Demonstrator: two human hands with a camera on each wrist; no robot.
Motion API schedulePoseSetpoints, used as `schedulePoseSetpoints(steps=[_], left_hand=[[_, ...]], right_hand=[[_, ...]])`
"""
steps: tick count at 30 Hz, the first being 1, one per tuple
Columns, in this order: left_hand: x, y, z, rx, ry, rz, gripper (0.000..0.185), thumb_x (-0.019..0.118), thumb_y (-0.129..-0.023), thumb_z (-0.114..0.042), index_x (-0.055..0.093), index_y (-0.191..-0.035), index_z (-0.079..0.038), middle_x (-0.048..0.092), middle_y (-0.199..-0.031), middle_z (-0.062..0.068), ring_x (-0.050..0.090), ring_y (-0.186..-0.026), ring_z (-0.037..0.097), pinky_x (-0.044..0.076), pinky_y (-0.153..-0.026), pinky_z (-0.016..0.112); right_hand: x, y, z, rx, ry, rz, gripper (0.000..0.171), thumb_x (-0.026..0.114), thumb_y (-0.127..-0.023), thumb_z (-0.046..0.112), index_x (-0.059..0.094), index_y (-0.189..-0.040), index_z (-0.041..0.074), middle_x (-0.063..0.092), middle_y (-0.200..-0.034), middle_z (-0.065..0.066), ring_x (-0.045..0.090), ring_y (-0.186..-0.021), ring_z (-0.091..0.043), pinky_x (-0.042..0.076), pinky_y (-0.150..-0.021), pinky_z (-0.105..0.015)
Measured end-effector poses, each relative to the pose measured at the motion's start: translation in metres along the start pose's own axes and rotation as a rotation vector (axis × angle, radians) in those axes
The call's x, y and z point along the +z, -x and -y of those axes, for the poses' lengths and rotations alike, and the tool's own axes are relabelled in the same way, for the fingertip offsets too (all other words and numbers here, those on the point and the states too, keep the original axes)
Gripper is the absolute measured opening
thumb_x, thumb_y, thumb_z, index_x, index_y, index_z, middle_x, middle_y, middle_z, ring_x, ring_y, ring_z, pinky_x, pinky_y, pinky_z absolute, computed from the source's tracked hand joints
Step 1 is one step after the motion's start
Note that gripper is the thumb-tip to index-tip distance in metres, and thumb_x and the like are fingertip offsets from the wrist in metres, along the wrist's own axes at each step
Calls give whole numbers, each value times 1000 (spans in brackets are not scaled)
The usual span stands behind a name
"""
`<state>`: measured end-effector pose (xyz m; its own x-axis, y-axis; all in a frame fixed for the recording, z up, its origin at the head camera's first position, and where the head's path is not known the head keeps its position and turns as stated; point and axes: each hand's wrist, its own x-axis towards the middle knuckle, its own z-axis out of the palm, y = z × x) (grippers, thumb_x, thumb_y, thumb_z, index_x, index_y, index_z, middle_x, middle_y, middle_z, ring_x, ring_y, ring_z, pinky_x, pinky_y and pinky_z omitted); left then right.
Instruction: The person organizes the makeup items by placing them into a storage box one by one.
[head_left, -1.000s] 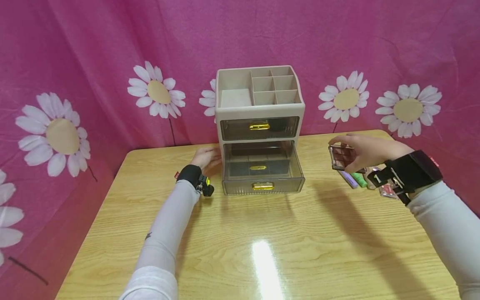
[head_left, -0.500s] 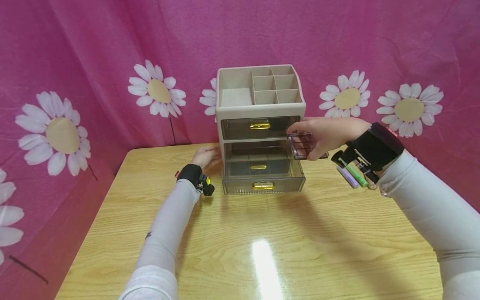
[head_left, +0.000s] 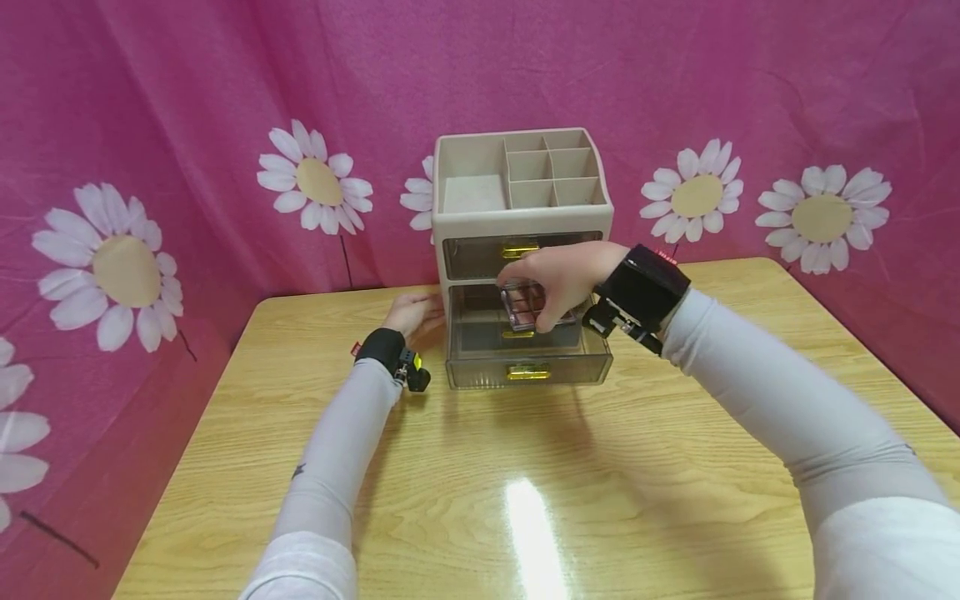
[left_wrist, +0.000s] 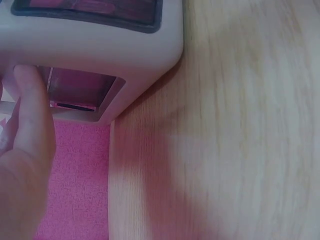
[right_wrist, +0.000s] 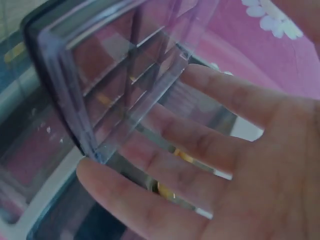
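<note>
While the lower drawer (head_left: pixel 525 350) of the organizer (head_left: pixel 522 218) is standing pulled out, its smoky clear walls are showing dividers and a gold handle, and nothing lying in it can be made out. Over it the right hand (head_left: pixel 558 279) is gripping a palette (head_left: pixel 527 302), fingers curled round its edges: a flat, clear plastic case gridded into small reddish-brown pans. Beside the beige, round-cornered organizer, the left hand (head_left: pixel 415 313) is resting with straight fingers against its side on the wooden table (head_left: pixel 525 500).

Clear palette case (head_left: pixel 529 302) above open drawer (head_left: pixel 525 350)
</note>
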<state>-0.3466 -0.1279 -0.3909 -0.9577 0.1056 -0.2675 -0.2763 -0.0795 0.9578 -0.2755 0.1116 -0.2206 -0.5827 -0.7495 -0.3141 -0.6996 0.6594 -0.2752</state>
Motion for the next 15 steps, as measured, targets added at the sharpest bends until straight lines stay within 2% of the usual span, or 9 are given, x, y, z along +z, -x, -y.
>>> schedulePoseSetpoints(steps=[4, 6, 10, 13, 15], left_hand=[[1, 3, -3, -6, 5, 9, 38, 41, -95, 2, 39, -133, 9, 48, -128, 24, 51, -112, 28, 44, -98, 35], [4, 9, -8, -20, -7, 12, 40, 37, -96, 2, 35, -135, 8, 41, -134, 25, 46, -117, 29, 40, -101, 36], [5, 5, -5, -19, 1, 2, 40, 37, -97, 1, 34, -136, 7, 40, -135, 24, 45, -119, 28, 40, -101, 35], [2, -2, 2, 6, 26, 18, 37, 41, -95, 1, 42, -132, 7, 49, -128, 22, 51, -113, 27, 44, -97, 34], [-12, -28, 19, 43, 65, 54, 31, 48, -93, 0, 52, -123, 6, 57, -116, 21, 58, -103, 27, 51, -88, 33]], right_hand=[[4, -17, 4, 10, -42, 34, 77, 71, -69, 9, 34, -136, 2, 56, -94, -5, 50, -83, -16, 44, -77, -27], [6, -25, 5, 26, -46, 52, 78, 72, -70, 10, 33, -137, 2, 57, -91, -5, 51, -82, -16, 44, -77, -27], [10, -40, 9, 58, 29, 69, 77, 74, -72, 16, 35, -138, 5, 55, -99, -5, 50, -88, -17, 44, -84, -30], [13, -50, 12, 73, 81, 86, 76, 74, -73, 19, 36, -137, 7, 54, -109, -7, 48, -96, -19, 43, -92, -33], [15, -56, 13, 78, 94, 105, 76, 74, -74, 20, 36, -138, 7, 52, -117, -8, 47, -103, -19, 41, -96, -34]])
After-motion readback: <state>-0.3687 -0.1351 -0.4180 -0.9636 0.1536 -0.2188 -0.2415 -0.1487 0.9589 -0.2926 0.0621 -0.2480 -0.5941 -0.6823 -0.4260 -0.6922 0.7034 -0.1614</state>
